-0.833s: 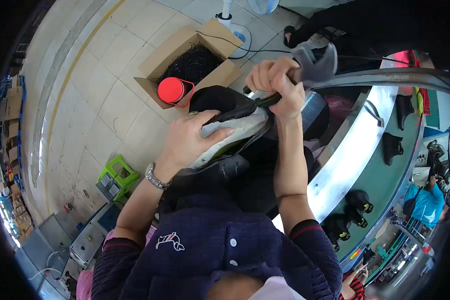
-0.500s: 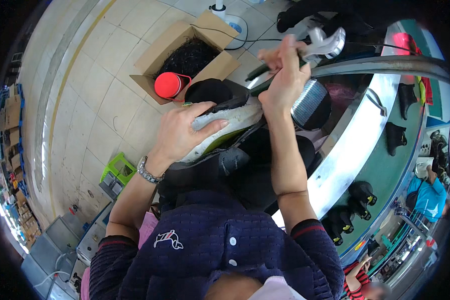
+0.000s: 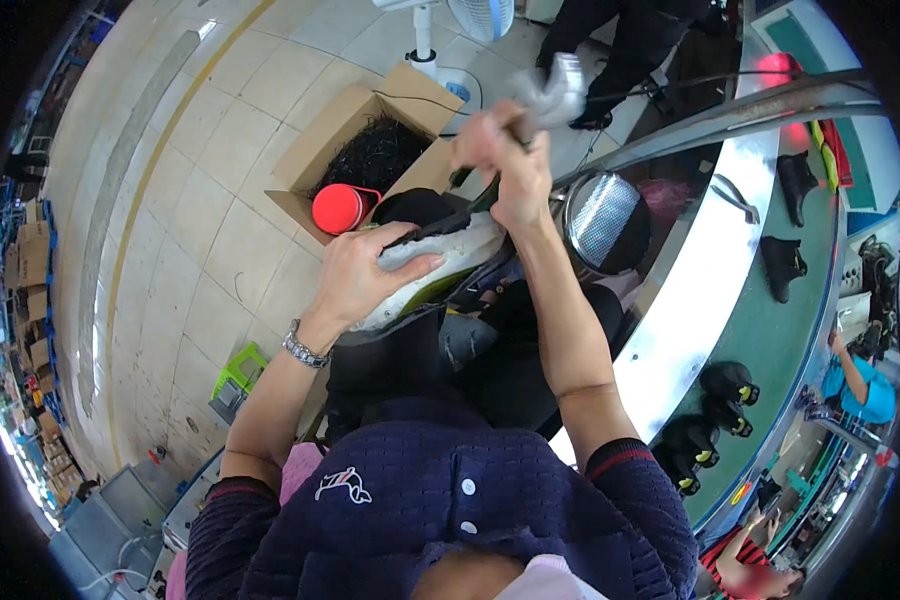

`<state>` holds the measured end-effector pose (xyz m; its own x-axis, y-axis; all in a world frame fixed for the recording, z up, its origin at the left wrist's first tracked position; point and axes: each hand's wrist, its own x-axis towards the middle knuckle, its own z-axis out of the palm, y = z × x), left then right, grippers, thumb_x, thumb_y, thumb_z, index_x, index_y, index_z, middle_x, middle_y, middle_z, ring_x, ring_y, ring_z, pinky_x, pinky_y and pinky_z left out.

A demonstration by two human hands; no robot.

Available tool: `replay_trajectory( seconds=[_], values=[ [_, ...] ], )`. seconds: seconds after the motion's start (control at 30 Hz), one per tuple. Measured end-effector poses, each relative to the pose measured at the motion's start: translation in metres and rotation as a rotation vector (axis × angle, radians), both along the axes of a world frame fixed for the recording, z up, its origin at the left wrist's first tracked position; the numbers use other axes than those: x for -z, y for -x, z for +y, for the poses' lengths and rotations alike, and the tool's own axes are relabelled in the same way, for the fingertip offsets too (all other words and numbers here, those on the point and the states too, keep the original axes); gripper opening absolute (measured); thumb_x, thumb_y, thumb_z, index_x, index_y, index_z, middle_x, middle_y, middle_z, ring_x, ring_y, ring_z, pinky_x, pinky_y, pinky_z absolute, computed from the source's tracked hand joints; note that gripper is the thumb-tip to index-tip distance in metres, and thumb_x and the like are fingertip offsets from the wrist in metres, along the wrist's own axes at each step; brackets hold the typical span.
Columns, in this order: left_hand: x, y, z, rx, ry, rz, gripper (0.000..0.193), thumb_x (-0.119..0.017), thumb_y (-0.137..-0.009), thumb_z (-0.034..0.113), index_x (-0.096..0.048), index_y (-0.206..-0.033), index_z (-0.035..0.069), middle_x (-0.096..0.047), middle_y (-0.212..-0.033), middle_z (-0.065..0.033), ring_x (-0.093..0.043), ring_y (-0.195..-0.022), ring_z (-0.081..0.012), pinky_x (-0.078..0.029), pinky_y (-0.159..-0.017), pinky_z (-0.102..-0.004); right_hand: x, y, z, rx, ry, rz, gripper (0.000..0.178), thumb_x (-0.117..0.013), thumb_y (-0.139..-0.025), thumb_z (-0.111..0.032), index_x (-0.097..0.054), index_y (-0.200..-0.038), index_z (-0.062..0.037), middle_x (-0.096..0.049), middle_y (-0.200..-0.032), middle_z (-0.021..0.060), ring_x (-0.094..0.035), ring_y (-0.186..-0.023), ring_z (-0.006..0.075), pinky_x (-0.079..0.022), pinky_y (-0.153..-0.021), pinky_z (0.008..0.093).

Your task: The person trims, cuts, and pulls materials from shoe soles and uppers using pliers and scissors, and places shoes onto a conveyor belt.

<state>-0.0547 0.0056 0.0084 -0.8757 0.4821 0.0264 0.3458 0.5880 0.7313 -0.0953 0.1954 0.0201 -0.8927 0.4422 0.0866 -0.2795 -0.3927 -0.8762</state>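
Note:
My left hand is closed round the toe-side end of a dark boot upper turned underside up, its whitish sole face showing and a yellow-green strip along the near side. The thumb presses on the white face. The boot rests above my lap. My right hand, raised over the boot's far right end, is wrapped round the dark handle of a hammer-like tool. Its shiny metal head is smeared by motion, so its exact shape is hard to tell. A metal watch circles my left wrist.
An open cardboard box of black scraps stands ahead, a red lidded container at its near corner. To the right, a curved metal ledge borders a green conveyor with several black boots. A fan stands beyond; co-workers are at far right.
My right hand and the tool have moved left, closer over the boot. My left hand still grips the boot in nearly the same place. The view has shifted slightly.

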Motion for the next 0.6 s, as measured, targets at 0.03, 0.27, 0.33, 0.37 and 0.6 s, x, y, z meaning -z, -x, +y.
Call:
replay_trajectory(
  seconds=[0.03,0.27,0.33,0.37,0.6],
  values=[
    [-0.002,0.003,0.002,0.004,0.071,0.001,0.049,-0.072,-0.072,0.05,-0.069,-0.093,0.006,-0.067,-0.077,-0.0136,-0.065,-0.068,-0.0297,-0.051,-0.061,-0.0358,-0.001,0.006,0.006,-0.347,-0.008,0.067,0.026,-0.056,-0.091,-0.018,-0.046,-0.07,-0.0069,-0.039,-0.057,-0.0018,-0.034,-0.051,0.0092,-0.041,-0.057,0.0271],
    [-0.011,0.003,0.011,-0.006,0.089,-0.013,0.048,-0.071,-0.072,0.05,-0.069,-0.092,0.007,-0.067,-0.078,-0.0147,-0.065,-0.068,-0.0302,-0.051,-0.063,-0.0376,-0.002,0.021,-0.006,0.103,-0.04,-0.194,0.025,-0.067,-0.086,-0.02,-0.051,-0.074,-0.0058,-0.045,-0.058,-0.0025,-0.041,-0.052,0.0077,-0.038,-0.052,0.0257],
    [-0.002,-0.007,0.005,-0.028,0.08,0.037,0.048,-0.071,-0.072,0.051,-0.069,-0.093,0.007,-0.067,-0.078,-0.0146,-0.064,-0.068,-0.0304,-0.051,-0.063,-0.0378,-0.002,0.015,-0.013,0.303,0.027,-0.104,0.024,-0.067,-0.086,-0.02,-0.051,-0.075,-0.006,-0.044,-0.058,-0.0027,-0.04,-0.052,0.0078,-0.039,-0.052,0.0256],
    [0.001,-0.011,0.002,-0.057,0.065,0.075,0.049,-0.071,-0.072,0.051,-0.069,-0.093,0.007,-0.067,-0.078,-0.0146,-0.064,-0.068,-0.0307,-0.051,-0.063,-0.0379,0.01,0.012,-0.015,0.269,0.003,-0.056,0.025,-0.066,-0.086,-0.02,-0.05,-0.075,-0.0064,-0.044,-0.058,-0.0024,-0.04,-0.052,0.0079,-0.039,-0.052,0.0255],
    [-0.002,-0.021,0.015,-0.078,0.026,0.061,0.049,-0.07,-0.073,0.052,-0.069,-0.093,0.007,-0.067,-0.075,-0.0153,-0.064,-0.068,-0.031,-0.05,-0.062,-0.0385,0.0,0.025,-0.017,0.054,-0.201,-0.307,0.025,-0.066,-0.084,-0.022,-0.056,-0.073,-0.0024,-0.046,-0.058,-0.0029,-0.039,-0.055,0.0078,-0.034,-0.053,0.0275]
  ],
)
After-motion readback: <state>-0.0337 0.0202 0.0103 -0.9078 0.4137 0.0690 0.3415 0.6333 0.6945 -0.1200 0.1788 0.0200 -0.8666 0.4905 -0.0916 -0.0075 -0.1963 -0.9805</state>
